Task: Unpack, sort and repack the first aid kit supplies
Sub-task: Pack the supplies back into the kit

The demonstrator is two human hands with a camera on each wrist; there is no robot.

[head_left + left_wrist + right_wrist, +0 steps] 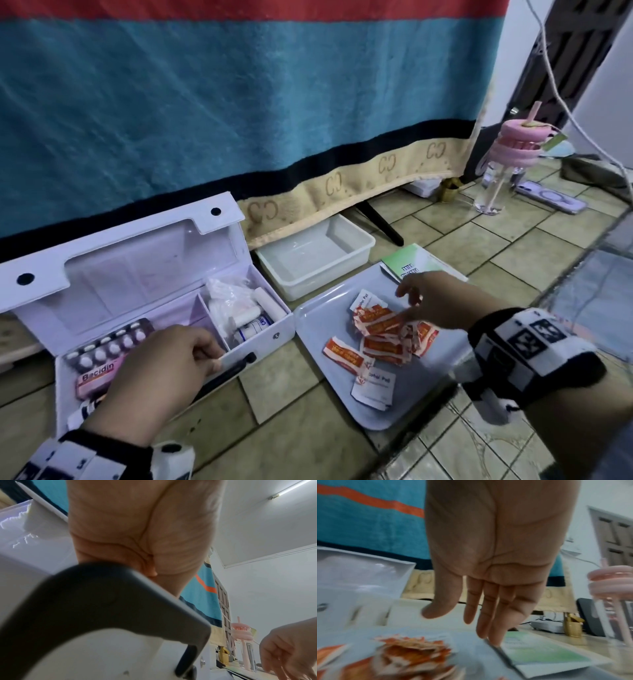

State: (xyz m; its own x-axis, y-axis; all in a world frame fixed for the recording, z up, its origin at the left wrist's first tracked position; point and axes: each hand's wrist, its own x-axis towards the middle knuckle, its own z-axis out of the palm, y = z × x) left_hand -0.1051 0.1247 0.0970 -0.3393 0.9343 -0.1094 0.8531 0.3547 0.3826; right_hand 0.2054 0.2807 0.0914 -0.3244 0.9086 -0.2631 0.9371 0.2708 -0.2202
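The white first aid box (270, 342) stands open on the tiled floor, lid (137, 260) up. It holds blister packs of pills (109, 346), a pink "Bacidin" pack (96, 377), and gauze rolls (255, 308) in the right compartment. My left hand (205, 353) grips the box's front wall beside the black handle (102, 601). My right hand (407, 301) hovers with straight fingers (488, 622), holding nothing, over the grey tray (318, 325). A pile of orange-and-white alcohol pad sachets (383, 339) lies on the tray. A green booklet (411, 263) lies at the tray's far edge.
An empty white plastic bin (363, 246) sits behind the tray, against a hanging teal towel (239, 102). At the far right stand a clear bottle with a pink lid (507, 164) and a small gold object (448, 193); a phone (551, 198) lies beside them.
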